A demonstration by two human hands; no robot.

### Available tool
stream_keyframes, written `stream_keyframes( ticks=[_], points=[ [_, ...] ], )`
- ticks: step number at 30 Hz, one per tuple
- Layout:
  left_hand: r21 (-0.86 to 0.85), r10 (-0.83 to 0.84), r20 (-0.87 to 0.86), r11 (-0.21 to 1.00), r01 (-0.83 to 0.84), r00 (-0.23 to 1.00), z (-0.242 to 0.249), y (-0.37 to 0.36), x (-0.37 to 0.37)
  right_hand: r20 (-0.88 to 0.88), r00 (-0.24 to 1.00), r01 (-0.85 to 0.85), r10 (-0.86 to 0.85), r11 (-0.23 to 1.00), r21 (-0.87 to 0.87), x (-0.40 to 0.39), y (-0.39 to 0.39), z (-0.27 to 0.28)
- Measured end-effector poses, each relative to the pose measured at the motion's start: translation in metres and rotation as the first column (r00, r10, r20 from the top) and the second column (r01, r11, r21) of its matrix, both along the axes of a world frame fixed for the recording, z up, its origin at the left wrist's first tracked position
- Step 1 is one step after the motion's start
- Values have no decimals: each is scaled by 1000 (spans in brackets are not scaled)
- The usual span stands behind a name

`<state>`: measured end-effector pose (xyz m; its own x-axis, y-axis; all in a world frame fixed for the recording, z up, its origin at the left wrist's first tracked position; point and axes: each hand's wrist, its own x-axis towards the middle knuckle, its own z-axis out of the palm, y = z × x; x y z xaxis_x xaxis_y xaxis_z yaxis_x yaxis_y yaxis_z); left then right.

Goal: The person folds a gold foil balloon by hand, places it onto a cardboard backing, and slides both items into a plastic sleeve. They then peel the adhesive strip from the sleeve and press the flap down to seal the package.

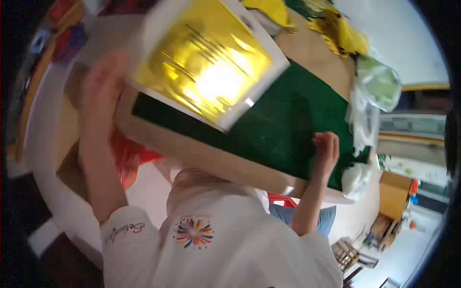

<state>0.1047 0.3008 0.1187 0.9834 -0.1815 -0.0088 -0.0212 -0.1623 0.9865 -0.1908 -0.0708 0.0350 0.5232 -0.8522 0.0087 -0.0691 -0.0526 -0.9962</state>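
A glossy gold-yellow sheet in a white border lies tilted over a dark green mat, with a bright glare on its lower part. My left hand is smeared by motion just left of the sheet's left corner; its fingers cannot be made out. My right hand is over the right part of the green mat, apart from the sheet, with its fingers curled in and nothing seen in them.
Yellow material and a clear plastic bag are at the table's far right. A crumpled white bag sits at the right corner. A red object is below the left edge. Chairs stand at the lower right.
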Motion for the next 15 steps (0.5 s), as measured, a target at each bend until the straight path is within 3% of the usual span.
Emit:
stream_keyframes(
  ticks=[1,3,5,7,8,10,12,14,15],
  points=[
    [40,227,24,973,-227,974,19,28,13,-36,999,34,-34,999,10,-3,-5,-7],
    [-112,287,137,956,-273,948,31,121,53,19,1000,-19,18,999,45,-10,-9,-16],
    [287,398,209,848,-445,893,63,173,61,51,995,-83,82,996,30,-7,-7,-19],
    [336,268,67,901,-274,961,50,302,95,-8,996,-86,86,996,-29,-6,-5,-17],
    [462,286,-26,853,-242,958,42,359,105,-29,997,-75,75,997,-19,-5,-4,-16],
    [453,279,-174,874,-175,944,-2,451,109,-35,996,-79,77,996,-37,-5,-4,-17],
    [397,241,-306,911,-107,921,-49,469,88,-40,996,-77,75,995,-61,-5,-3,-18],
    [465,252,-385,884,-49,888,-72,431,66,-107,991,-94,80,987,-127,-5,-4,-17],
    [833,219,-134,554,-10,967,-81,407,56,-107,991,-94,80,987,-131,-4,-2,-16]
  ],
)
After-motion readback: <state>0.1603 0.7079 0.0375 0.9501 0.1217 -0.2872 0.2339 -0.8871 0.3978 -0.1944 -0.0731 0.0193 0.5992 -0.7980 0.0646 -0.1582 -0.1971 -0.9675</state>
